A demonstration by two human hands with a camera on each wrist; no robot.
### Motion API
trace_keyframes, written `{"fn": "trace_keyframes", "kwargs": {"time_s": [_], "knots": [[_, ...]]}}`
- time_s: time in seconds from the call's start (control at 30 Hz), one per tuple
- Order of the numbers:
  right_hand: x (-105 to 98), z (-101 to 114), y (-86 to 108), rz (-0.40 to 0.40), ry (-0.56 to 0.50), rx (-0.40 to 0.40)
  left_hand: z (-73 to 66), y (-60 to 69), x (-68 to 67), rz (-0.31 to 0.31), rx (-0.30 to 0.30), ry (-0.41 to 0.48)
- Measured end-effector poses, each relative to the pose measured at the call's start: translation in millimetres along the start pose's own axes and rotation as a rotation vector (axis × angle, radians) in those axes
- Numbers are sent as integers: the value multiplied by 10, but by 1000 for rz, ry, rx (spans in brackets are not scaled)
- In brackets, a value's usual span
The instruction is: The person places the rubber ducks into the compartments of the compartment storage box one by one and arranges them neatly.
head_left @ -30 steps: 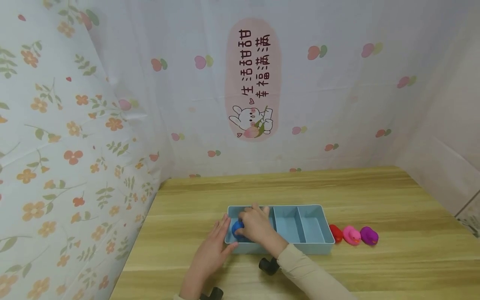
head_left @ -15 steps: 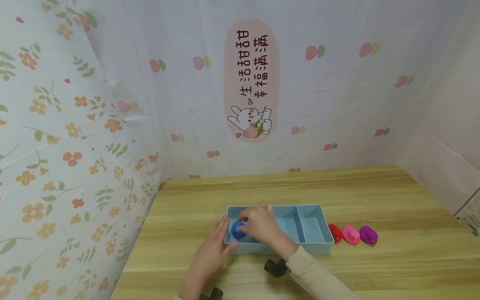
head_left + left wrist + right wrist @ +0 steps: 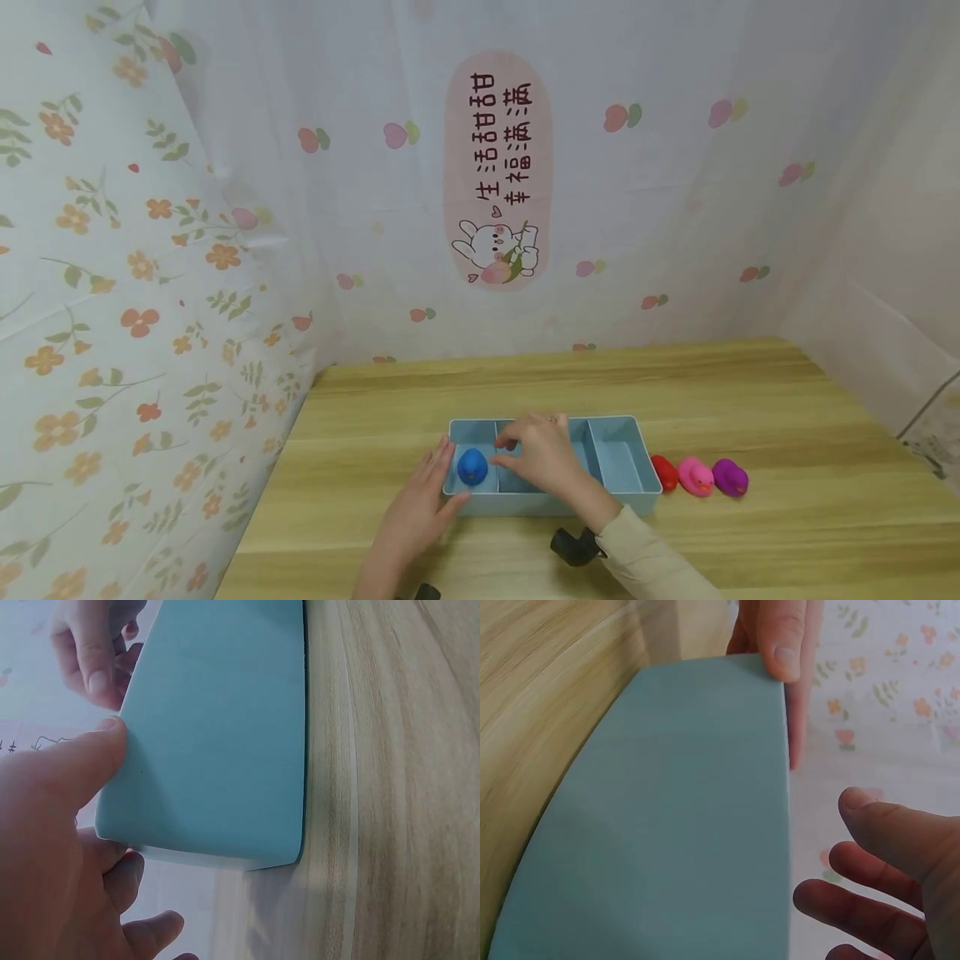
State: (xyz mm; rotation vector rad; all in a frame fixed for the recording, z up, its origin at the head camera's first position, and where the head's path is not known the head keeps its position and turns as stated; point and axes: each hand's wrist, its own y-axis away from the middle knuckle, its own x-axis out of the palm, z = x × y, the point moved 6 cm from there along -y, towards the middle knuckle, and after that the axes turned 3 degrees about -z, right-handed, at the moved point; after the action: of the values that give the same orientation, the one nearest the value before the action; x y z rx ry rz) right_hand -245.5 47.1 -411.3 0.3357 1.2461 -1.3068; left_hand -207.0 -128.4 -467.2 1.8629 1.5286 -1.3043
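Note:
A blue rubber duck (image 3: 472, 467) sits upright in the leftmost compartment of a light-blue divided box (image 3: 620, 454). My left hand (image 3: 412, 512) rests on the box's left end, its fingers straight along the end and the thumb on the near rim; the left wrist view shows that thumb (image 3: 101, 750) touching the rim by the corner. Over the compartments just right of the blue duck is my right hand (image 3: 543, 454), holding nothing. Its thumb and fingers stand apart in the right wrist view, clear of the box wall (image 3: 660, 810). The right hand partly hides the middle compartments.
Right of the box, a red rubber duck (image 3: 664, 473), a pink rubber duck (image 3: 696, 477) and a purple rubber duck (image 3: 731, 478) stand in a row on the wooden table (image 3: 360, 417). A printed cloth (image 3: 337, 183) hangs behind and at the sides.
The right hand has let go of the blue duck and moved right, away from it. The duck stays in the leftmost compartment. The left hand keeps its place on the box.

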Motion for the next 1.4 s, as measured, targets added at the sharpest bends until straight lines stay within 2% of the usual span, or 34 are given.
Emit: {"fn": "trace_keyframes", "kwargs": {"time_s": [0.33, 0.57, 0.87, 1.4], "knots": [[-95, -168, 116, -3, -11, 52, 8, 16, -17, -9, -2, -6], [-128, -311, 235, -42, 8, 55, -23, 20, 9, -11, 17, -1], [-233, -434, 289, -86, -35, 63, 9, 13, 20, 29, -28, 12], [-543, -658, 424, -114, 10, 74, -9, -13, -7, 64, -61, 8]]}}
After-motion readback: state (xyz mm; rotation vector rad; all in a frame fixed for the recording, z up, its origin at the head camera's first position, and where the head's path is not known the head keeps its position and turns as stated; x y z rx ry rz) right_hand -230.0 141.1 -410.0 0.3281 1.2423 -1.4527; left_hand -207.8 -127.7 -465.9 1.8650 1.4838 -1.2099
